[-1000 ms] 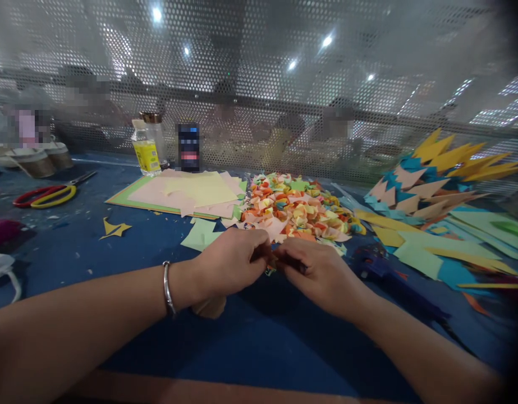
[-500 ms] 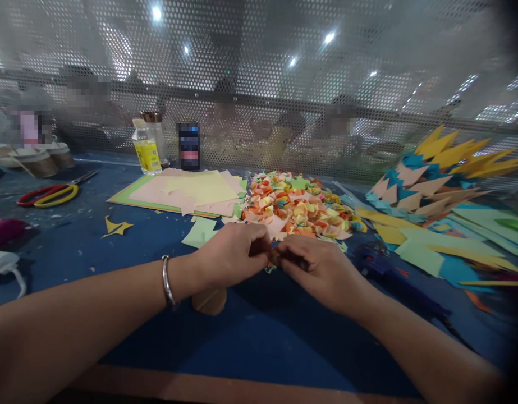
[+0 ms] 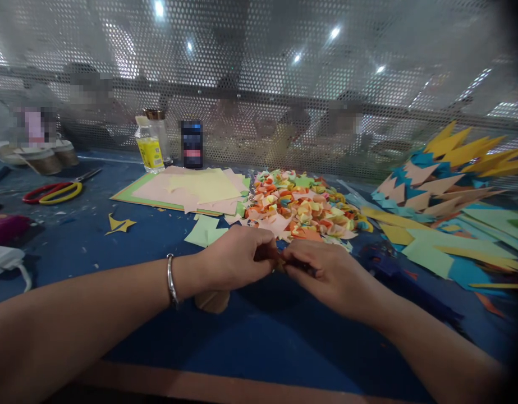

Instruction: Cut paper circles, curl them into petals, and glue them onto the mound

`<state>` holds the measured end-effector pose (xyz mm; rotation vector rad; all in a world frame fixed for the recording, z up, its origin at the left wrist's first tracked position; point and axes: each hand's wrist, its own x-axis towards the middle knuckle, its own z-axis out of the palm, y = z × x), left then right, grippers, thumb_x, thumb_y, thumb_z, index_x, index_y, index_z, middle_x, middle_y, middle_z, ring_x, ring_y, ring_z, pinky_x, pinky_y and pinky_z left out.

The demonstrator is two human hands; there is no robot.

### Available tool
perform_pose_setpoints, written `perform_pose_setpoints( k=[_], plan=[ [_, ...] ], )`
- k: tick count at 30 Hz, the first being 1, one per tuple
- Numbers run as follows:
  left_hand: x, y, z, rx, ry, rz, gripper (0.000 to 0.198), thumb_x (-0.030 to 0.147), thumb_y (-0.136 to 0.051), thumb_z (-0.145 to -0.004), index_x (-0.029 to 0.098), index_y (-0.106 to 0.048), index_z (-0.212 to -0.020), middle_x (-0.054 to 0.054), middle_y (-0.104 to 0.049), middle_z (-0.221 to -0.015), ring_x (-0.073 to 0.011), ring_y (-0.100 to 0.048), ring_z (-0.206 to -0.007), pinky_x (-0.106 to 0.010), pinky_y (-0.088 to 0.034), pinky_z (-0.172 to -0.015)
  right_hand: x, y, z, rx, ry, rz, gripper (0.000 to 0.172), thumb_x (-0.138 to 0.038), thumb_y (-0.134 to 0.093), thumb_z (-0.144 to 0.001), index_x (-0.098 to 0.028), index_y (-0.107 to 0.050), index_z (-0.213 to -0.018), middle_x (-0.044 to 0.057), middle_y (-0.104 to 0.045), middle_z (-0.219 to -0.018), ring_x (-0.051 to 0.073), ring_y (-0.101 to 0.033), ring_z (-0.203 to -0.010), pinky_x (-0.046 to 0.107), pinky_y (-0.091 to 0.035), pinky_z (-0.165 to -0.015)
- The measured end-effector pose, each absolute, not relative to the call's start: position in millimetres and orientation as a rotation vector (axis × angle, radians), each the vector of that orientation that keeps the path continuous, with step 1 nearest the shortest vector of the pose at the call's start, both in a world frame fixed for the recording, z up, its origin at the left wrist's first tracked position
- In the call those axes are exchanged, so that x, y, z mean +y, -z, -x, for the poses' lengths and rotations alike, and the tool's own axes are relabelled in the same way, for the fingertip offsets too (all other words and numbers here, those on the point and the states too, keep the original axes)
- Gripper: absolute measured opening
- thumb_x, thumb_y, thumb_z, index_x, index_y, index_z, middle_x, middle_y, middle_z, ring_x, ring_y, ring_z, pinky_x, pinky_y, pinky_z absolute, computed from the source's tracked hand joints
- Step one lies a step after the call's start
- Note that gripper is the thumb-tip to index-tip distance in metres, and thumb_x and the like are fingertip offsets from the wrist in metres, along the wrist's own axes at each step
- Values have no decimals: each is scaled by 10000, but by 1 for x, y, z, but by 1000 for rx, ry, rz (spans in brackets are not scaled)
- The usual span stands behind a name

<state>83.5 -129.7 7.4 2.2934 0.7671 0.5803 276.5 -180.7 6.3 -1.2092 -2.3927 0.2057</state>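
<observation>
My left hand [image 3: 242,255], with a silver bangle on its wrist, is closed in a pinch. Its fingertips meet those of my right hand [image 3: 330,278], also pinched, over the front of the table. Between them shows a bit of a small yellowish-brown piece [image 3: 279,265]; the fingers hide most of it, so its kind is unclear. Just beyond the hands lies a heap of small curled paper pieces [image 3: 301,205] in orange, pink, yellow and green. Below my left wrist sits a brown rounded object [image 3: 213,302], partly covered. A dark blue glue gun [image 3: 393,275] rests right of my right hand.
Coloured paper sheets [image 3: 187,188] lie behind my left hand, with a bottle [image 3: 150,151] and a phone [image 3: 192,145] beyond. Scissors [image 3: 60,192] are at left. Paper scraps [image 3: 431,252] and a spiky paper piece [image 3: 435,179] occupy the right. A perforated metal screen [image 3: 259,101] closes the back.
The view has shifted a little, so most things sit slightly further right in it. Both hands keep their pinch at the same spot over the table, with only slight finger movement.
</observation>
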Motion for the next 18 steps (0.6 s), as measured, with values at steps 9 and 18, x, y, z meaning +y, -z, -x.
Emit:
perform_pose_setpoints(
  k=[9, 18],
  plan=[
    [-129, -11, -84, 781, -599, -2456, 103, 167, -534, -763, 161, -631, -797, -7, -629, -656, -109, -523, -583, -236, -375, -559, -178, -6, -278, -2368, -168, 1240, 173, -188, -465, -899, -185, -580, -771, 23, -604, -703, 136, -564, -641, 246, -421, -585],
    [-112, 2, -86, 736, -724, -2120, 62, 163, -564, -756, 158, -613, -793, -18, -669, -725, -118, -602, -657, -239, -455, -616, -182, -14, -294, -2351, 20, 1403, 212, -291, -487, -909, -208, -656, -1007, 72, -703, -945, 207, -655, -828, 325, -498, -713]
  ],
)
